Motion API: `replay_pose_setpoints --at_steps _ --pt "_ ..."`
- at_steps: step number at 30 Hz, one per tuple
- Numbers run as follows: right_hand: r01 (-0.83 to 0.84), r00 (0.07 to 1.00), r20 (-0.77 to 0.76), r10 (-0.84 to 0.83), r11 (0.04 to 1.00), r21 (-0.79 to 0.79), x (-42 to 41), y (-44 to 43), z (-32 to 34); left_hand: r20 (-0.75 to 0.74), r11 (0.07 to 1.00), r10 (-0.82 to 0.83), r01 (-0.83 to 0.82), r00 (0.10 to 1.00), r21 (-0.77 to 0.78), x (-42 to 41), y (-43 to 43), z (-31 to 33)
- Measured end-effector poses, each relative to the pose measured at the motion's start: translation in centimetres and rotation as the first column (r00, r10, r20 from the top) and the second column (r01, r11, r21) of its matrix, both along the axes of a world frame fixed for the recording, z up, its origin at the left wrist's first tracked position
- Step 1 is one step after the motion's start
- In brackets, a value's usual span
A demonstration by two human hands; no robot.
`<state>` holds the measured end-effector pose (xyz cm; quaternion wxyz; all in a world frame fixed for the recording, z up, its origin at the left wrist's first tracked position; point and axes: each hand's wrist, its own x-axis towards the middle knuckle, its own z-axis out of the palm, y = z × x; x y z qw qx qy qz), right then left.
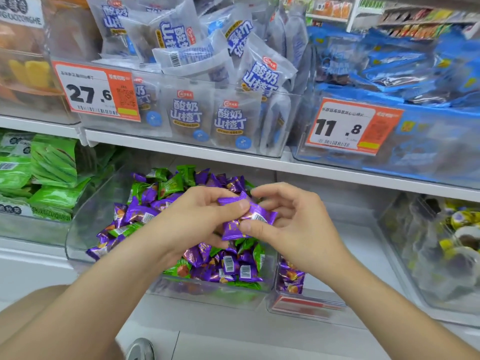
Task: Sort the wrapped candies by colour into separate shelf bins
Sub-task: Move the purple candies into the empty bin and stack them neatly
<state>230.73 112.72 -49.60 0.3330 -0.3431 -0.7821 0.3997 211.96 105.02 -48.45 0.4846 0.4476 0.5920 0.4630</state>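
- Shop shelving in two tiers, white shelf boards [181, 149] carrying clear rigid plastic bins
- Upper tier, centre: frosted pouches [187, 115], flat, translucent, with blue lettering, some upright and some heaped; orange-and-white price tag [96, 92] on the bin front
- Upper tier, right: blue packets [389, 66], glossy film, heaped; second price tag [348, 126]
- Lower tier, centre: centre bin [85, 224], clear, curved wall, filled with loose candies [161, 193] in crinkled purple and green foil, pillow-shaped with crimped ends
- purple candies [249, 216]: small cluster held above the centre bin, between both hands
- left hand [197, 216]: thumb and curled fingers pinching the cluster from its left
- right hand [293, 216]: thumb on the cluster's lower edge, fingers curled behind, gripping
- narrow bin [306, 305]: just right of the centre bin, purple-wrapped pieces showing inside
- Lower tier, left: green packets [52, 165], matte film; lower tier, right: blurred bin [405, 229] with yellow and dark rounded pieces
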Motion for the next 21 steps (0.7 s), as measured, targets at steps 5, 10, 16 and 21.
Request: replay_pose_setpoints --at_steps 5,10,16,21 --pt "-0.046 0.994 0.11 0.029 0.988 0.148 1.9 0.6 -0.7 0.032 1.0 -0.012 0.011 0.999 0.006 1.7 0.6 -0.3" --pt "0.073 0.995 -0.046 -0.084 0.976 -0.204 2.9 0.7 0.0 0.088 0.999 -0.01 0.005 0.996 0.054 3.3 1.0 -0.8" --pt "-0.006 1.0 -0.03 -0.007 0.912 -0.409 6.5 1.8 0.9 0.093 0.99 0.121 -0.127 0.988 0.056 5.0 1.8 -1.6" --pt "0.219 0.948 0.252 -0.194 0.973 -0.074 9.8 5.8 -1.6 0.092 0.986 0.151 -0.157 0.984 0.054 6.0 2.5 -2.5"
